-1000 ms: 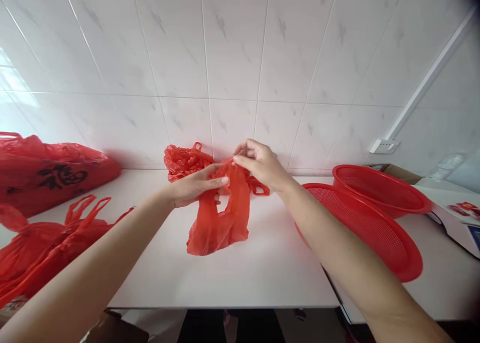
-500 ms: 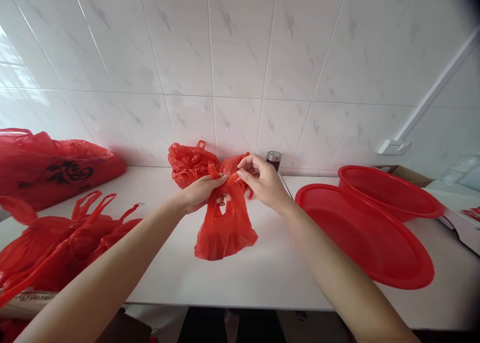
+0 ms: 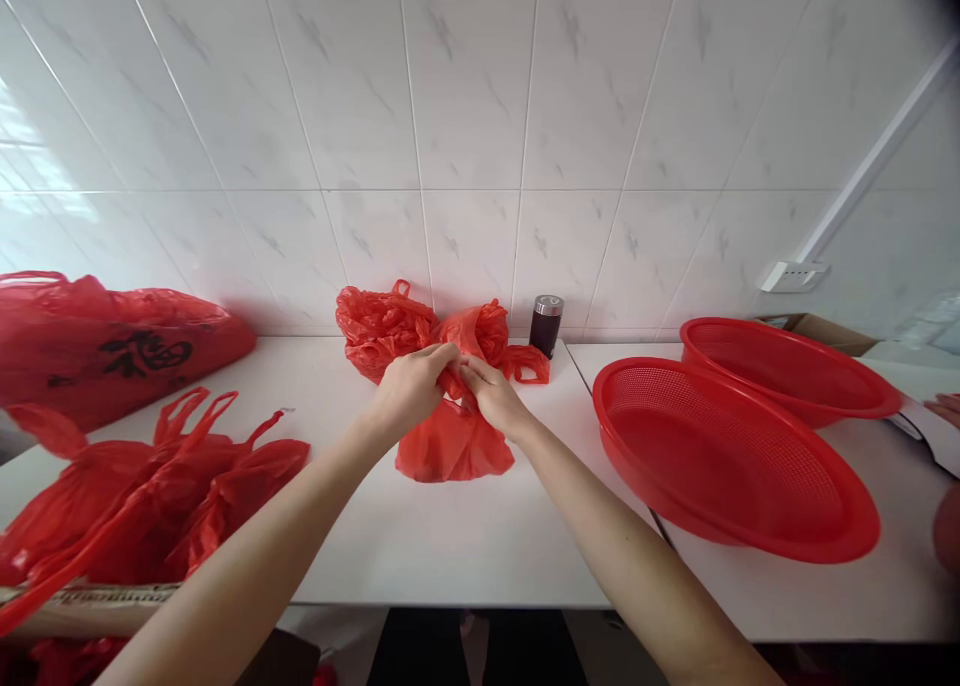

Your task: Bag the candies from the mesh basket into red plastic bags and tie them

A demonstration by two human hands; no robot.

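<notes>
Both my hands are closed round the upper part of a small red plastic bag [image 3: 454, 449], whose flat lower part hangs below them over the white table. My left hand [image 3: 412, 381] grips it from the left, knuckles up. From the right, my right hand [image 3: 489, 391] pinches it, the two hands nearly touching. The fingertips and the bag's handles are partly hidden. Just behind lie a crumpled heap of red plastic bags [image 3: 379, 326] and another red bag bundle [image 3: 491, 328], with a loop [image 3: 531, 364] lying to its right.
A dark flask [image 3: 546, 328] stands by the tiled wall. Two red plastic baskets [image 3: 720, 466] are at right, a cardboard box [image 3: 825, 333] behind them. Filled red bags [image 3: 142, 506] sit at left before a large red bag [image 3: 150, 351]. Another person's hand [image 3: 946, 406] shows at the right edge.
My right hand has come down and in against my left, which has turned knuckles up. The bag's top is bunched between them. Another person's hand has appeared at the right edge.
</notes>
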